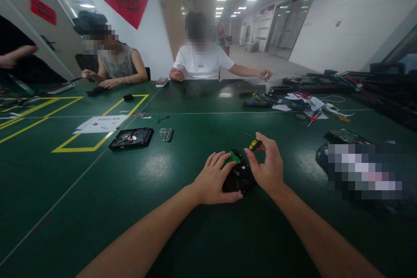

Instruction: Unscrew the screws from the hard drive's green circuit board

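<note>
A black hard drive [239,178] with a green circuit board [233,156] at its far end lies on the green table in front of me. My left hand [216,178] rests spread over its left side, fingers reaching onto the board. Between the thumb and fingers of my right hand [269,165] is a yellow and black screwdriver [255,143], held above the drive's right edge. Its shaft and tip are hard to make out. Just beyond lie several tiny screws [246,134].
Left of centre lie another black drive casing [132,138], a small circuit board [166,134] and a paper sheet [100,124]. Tools and cables [309,102], including a red-handled screwdriver [313,118], lie back right. A dark, blurred-out object [325,160] is at right. Two people sit across the table.
</note>
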Demonstrator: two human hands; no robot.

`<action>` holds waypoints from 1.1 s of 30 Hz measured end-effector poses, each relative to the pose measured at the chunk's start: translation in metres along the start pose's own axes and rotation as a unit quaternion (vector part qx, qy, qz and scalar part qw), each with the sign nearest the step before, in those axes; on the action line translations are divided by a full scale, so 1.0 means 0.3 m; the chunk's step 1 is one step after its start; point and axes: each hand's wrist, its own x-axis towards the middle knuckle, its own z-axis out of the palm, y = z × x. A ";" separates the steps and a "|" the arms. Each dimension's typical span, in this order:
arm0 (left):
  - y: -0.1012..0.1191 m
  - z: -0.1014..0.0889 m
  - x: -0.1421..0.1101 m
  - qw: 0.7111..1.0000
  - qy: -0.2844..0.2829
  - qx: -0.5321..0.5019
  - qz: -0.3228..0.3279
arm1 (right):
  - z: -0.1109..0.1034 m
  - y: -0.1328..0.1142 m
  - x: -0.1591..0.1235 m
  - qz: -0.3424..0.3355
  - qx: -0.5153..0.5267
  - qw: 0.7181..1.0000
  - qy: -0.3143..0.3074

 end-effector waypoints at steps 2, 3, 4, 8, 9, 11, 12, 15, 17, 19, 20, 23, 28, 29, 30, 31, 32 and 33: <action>0.000 0.001 0.000 1.000 -0.002 0.003 0.000 | 0.000 -0.006 -0.001 0.010 0.018 1.000 -0.019; 0.000 0.001 0.001 1.000 -0.004 0.005 0.000 | 0.002 -0.007 -0.003 0.015 0.027 0.999 -0.025; 0.001 0.001 0.001 1.000 -0.005 0.007 -0.001 | 0.003 -0.008 -0.004 0.019 0.030 0.999 -0.024; 0.004 -0.003 0.002 1.000 -0.004 0.010 -0.003 | 0.006 0.000 -0.006 0.021 0.006 1.000 0.013; 0.005 -0.005 0.002 1.000 -0.005 0.010 -0.003 | 0.006 0.003 -0.006 0.023 0.002 1.000 0.017; 0.007 -0.009 0.002 1.000 -0.009 0.010 -0.002 | 0.005 0.007 -0.004 0.032 0.006 0.999 0.009; 0.008 -0.011 0.002 1.000 -0.011 0.010 -0.002 | 0.005 0.007 -0.004 0.039 0.010 0.999 0.001; 0.008 -0.011 0.002 1.000 -0.012 0.012 -0.003 | 0.003 0.001 -0.004 0.044 0.016 0.999 -0.010; 0.006 -0.009 0.003 1.000 -0.011 0.012 -0.003 | 0.002 -0.004 -0.004 0.031 0.011 0.999 0.001; 0.005 -0.007 0.003 1.000 -0.011 0.011 -0.003 | 0.001 -0.006 -0.003 0.019 0.003 1.000 0.013; 0.004 -0.006 0.003 1.000 -0.011 0.009 -0.002 | 0.001 -0.006 -0.003 0.017 0.002 1.000 0.014; 0.005 -0.008 0.003 1.000 -0.011 0.004 -0.001 | 0.001 -0.003 -0.004 0.029 0.012 1.000 0.002; 0.008 -0.010 0.003 1.000 -0.004 -0.004 -0.001 | 0.004 -0.008 -0.011 0.060 0.086 0.993 -0.045; 0.008 -0.009 0.003 1.000 -0.002 -0.004 -0.002 | 0.004 -0.010 -0.012 0.064 0.103 0.991 -0.052; 0.008 -0.008 0.003 1.000 -0.001 -0.003 -0.001 | 0.005 -0.013 -0.013 0.066 0.116 0.989 -0.059; 0.007 -0.007 0.003 1.000 -0.001 -0.001 -0.001 | 0.005 -0.014 -0.014 0.065 0.125 0.988 -0.064; 0.005 -0.005 0.003 1.000 -0.002 0.001 0.001 | 0.005 -0.014 -0.014 0.061 0.128 0.988 -0.065; 0.004 -0.003 0.003 1.000 -0.002 0.002 0.002 | 0.004 -0.013 -0.013 0.056 0.122 0.989 -0.060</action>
